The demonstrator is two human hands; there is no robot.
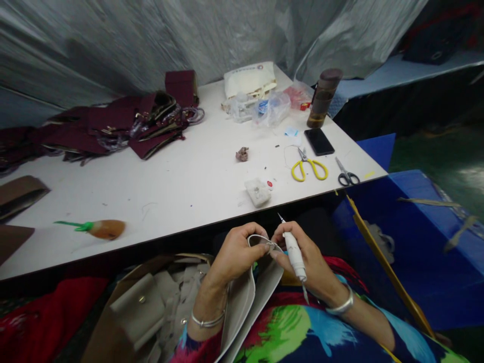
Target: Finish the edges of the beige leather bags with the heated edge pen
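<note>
My left hand [238, 252] is closed around the strap of a pale grey leather piece [242, 302] that lies over my lap below the table edge. My right hand [302, 257] grips a white pen-shaped tool [293, 249] with a thin metal tip pointing up toward the table; its fingertips also pinch the strap end next to my left fingers. Both wrists wear silver bangles.
On the white table [181, 186] lie yellow scissors [308, 166], small black scissors [346, 175], a black phone [319, 141], a brown bottle [323, 98], plastic bags [264, 108], a white box [257, 191], maroon leather pieces [124, 126] and an orange tool [106, 229]. A box of beige parts [151, 302] sits at left.
</note>
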